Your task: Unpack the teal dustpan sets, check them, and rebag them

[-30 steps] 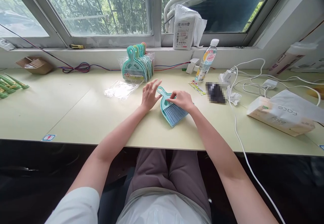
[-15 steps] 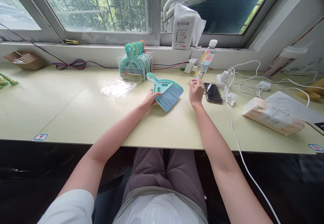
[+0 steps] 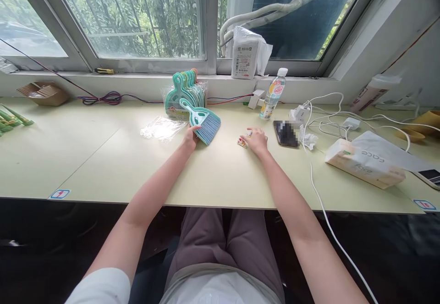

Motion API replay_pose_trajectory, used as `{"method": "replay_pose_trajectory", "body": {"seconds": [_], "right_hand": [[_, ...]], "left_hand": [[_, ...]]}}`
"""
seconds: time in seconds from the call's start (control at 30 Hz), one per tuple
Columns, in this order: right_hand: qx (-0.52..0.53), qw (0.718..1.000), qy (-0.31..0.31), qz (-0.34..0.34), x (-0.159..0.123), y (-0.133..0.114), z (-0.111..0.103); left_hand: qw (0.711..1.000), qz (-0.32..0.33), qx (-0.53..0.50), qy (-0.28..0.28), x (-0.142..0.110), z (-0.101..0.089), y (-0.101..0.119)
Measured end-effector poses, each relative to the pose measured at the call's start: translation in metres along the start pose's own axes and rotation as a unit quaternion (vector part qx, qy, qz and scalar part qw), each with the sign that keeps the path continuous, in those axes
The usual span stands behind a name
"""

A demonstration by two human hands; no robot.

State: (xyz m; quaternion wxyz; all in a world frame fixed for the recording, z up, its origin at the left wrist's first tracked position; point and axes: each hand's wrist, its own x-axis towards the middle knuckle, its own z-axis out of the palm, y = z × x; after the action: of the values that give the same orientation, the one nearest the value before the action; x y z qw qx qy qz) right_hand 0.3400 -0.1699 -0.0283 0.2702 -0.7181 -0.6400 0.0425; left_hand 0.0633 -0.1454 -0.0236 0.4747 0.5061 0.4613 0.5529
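Note:
My left hand [image 3: 191, 138] grips a teal mini dustpan and brush set [image 3: 205, 124] from its left side. The set is tilted, handle up to the left, with the brush's grey-blue bristles facing me. My right hand [image 3: 257, 141] is low over the table, its fingers closed around a small, colourful printed piece [image 3: 242, 143]. Part of that piece is hidden under the fingers. Behind the held set stands a row of several more dustpan and brush sets [image 3: 180, 94] in clear wrap. A crumpled clear plastic bag [image 3: 161, 128] lies left of my left hand.
Right of my right hand lies a phone [image 3: 286, 134], with a drink bottle [image 3: 274, 94] behind it. White cables [image 3: 326, 125] and a tissue pack [image 3: 366, 159] are further right. A cardboard box [image 3: 44, 94] and green packets [image 3: 13, 119] sit far left on the table [image 3: 113, 171].
My left hand has moved the dustpan and brush set left. My right hand has come down and left, toward me, and the small printed piece now shows at its fingers. The camera view has shifted.

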Motion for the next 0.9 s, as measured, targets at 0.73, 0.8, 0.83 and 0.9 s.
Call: {"method": "replay_pose_trajectory", "body": {"seconds": [0.73, 0.8, 0.83, 0.9], "right_hand": [[0.138, 0.972, 0.057, -0.181, -0.047, -0.082, 0.001], [0.096, 0.980, -0.004, -0.173, -0.049, -0.084, 0.011], [0.093, 0.981, -0.024, -0.170, -0.050, -0.085, 0.013], [0.104, 0.979, -0.054, -0.166, -0.051, -0.085, 0.014]], "left_hand": [[0.953, -0.092, -0.248, -0.149, -0.048, 0.050, 0.024], [0.957, -0.089, -0.231, -0.153, -0.050, 0.053, 0.026], [0.960, -0.089, -0.222, -0.147, -0.050, 0.054, 0.026], [0.965, -0.088, -0.210, -0.132, -0.050, 0.054, 0.025]]}}
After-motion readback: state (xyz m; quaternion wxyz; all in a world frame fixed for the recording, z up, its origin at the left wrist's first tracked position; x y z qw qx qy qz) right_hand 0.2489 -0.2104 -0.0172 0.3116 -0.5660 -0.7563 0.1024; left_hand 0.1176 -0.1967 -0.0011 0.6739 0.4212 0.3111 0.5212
